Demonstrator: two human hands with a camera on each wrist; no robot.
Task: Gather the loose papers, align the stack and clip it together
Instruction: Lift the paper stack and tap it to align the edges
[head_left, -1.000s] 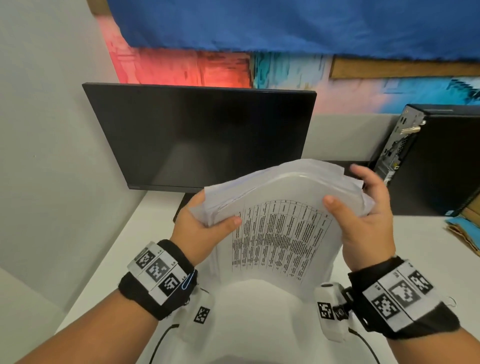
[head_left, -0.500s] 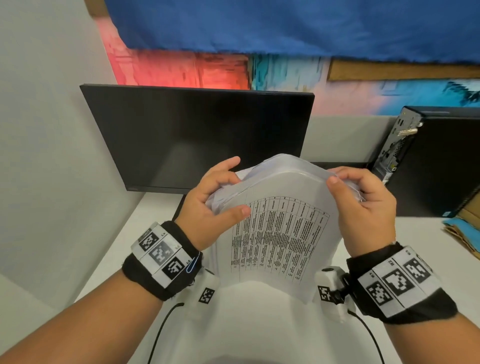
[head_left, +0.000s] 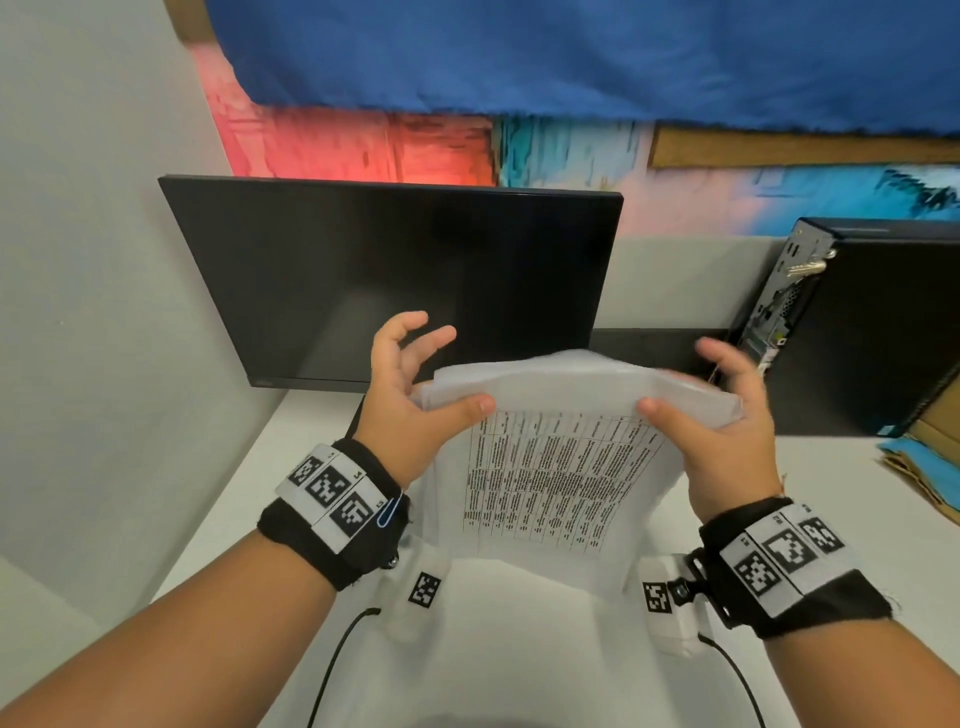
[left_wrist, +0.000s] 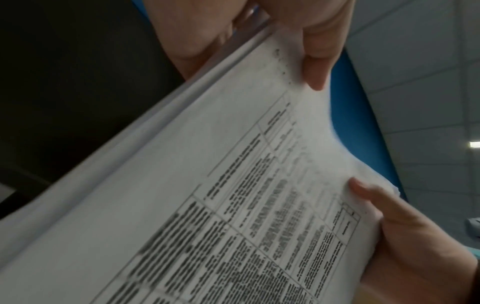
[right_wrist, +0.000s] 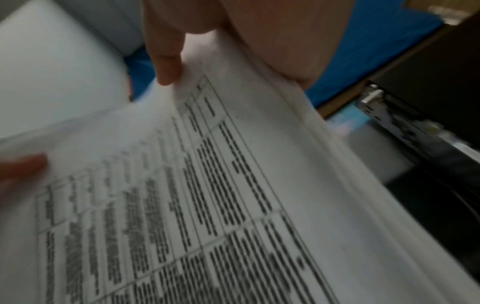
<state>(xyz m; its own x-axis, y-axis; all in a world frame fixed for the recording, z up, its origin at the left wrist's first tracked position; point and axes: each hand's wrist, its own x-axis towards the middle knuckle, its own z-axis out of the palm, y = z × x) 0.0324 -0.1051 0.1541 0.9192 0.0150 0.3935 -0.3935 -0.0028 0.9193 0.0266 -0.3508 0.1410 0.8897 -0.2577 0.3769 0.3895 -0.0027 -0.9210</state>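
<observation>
Head view: both hands (head_left: 561, 410) bow the thin printed paper stack (head_left: 561, 499).

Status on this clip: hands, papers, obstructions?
Left hand and right hand pinch the papers upright over the desk. Top edges uneven, unclipped. Nothing obstructing.

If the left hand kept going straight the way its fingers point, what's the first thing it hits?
Probably the black monitor: the left hand, thumb on the paper stack, has its fingers raised toward the screen. Depth is unclear.
</observation>
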